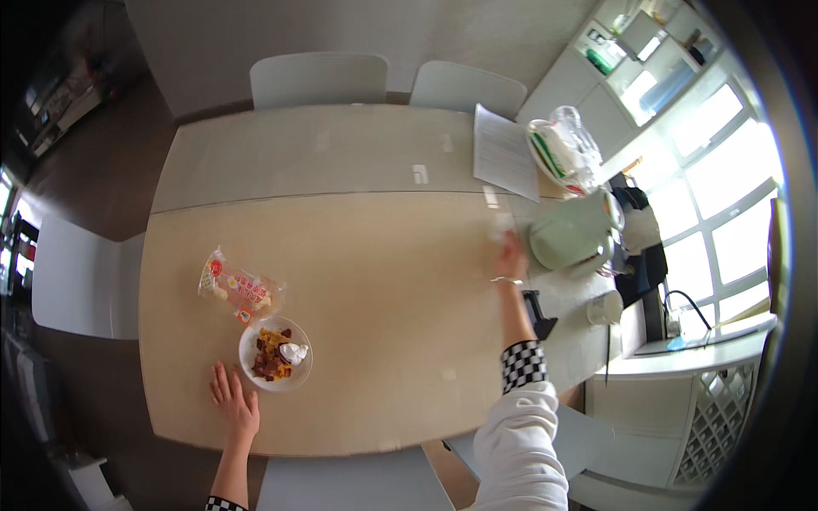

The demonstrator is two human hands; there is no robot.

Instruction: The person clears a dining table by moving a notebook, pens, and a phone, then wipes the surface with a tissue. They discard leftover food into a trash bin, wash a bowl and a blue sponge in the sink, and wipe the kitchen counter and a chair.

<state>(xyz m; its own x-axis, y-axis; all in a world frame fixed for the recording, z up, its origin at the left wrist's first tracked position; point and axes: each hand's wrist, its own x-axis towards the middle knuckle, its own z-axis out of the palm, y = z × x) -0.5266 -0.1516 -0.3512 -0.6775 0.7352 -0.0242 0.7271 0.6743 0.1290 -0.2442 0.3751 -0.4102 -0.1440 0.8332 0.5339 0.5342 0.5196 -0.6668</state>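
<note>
My left hand (234, 402) lies palm down on the wooden table with its fingers spread, holding nothing. Just right of its fingertips is a clear shallow bowl (305, 375) with orange and dark brown pieces (270, 364) and a crumpled white lump (294, 353) in it. Beyond the bowl lies a clear plastic food packet (239, 287) with red print and pale pieces inside. My right hand (513, 255) reaches out over the table's right side, left of a pale green kettle-like vessel (565, 235). It is blurred; a faint whitish patch shows at its fingertips, and whether it grips anything is unclear.
A black stand-like object (540, 314) lies beside my right forearm, with a white cup (604, 308) farther right. Printed sheets (505, 150) and a bowl of plastic packaging (565, 150) occupy the far right corner. Chairs (319, 80) surround the table (383, 306).
</note>
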